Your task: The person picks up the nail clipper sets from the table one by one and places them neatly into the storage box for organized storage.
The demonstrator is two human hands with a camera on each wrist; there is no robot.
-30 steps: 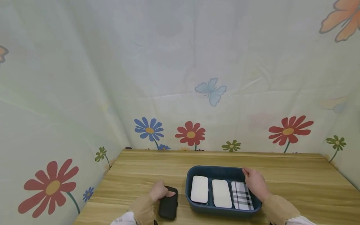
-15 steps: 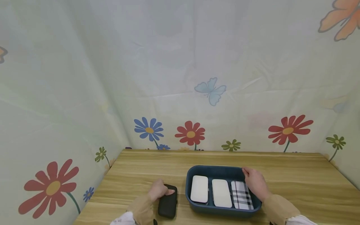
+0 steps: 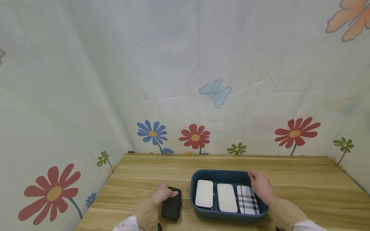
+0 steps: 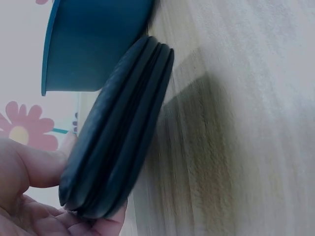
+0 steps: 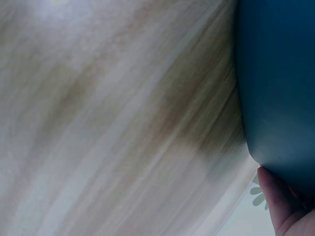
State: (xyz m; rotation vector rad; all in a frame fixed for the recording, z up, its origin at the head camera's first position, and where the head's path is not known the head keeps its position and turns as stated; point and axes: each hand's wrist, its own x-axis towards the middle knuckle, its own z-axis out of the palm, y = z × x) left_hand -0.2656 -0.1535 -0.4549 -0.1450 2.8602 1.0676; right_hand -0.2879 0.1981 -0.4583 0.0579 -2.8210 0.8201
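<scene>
My left hand [image 3: 162, 193] pinches the far end of a flat black case [image 3: 171, 206] with rounded corners. In the left wrist view the black case [image 4: 118, 132] shows ridged edges with a dark seam, and hangs tilted above the table with a shadow beside it. Just to its right stands a dark blue bin [image 3: 225, 217]. Inside the bin lie two white-topped flat cases, the left one [image 3: 204, 193] and the middle one [image 3: 227, 198], and a plaid flat case [image 3: 248, 200] at the right. My right hand [image 3: 262, 186] grips the bin's far right corner by the rim.
The wood-grain table [image 3: 162, 166] runs back to a hanging cloth [image 3: 173, 64] printed with flowers and butterflies. The cloth also closes off the left and right sides.
My left hand has shifted the black case slightly up and away from me in the head view. The right hand and the bin have hardly moved.
</scene>
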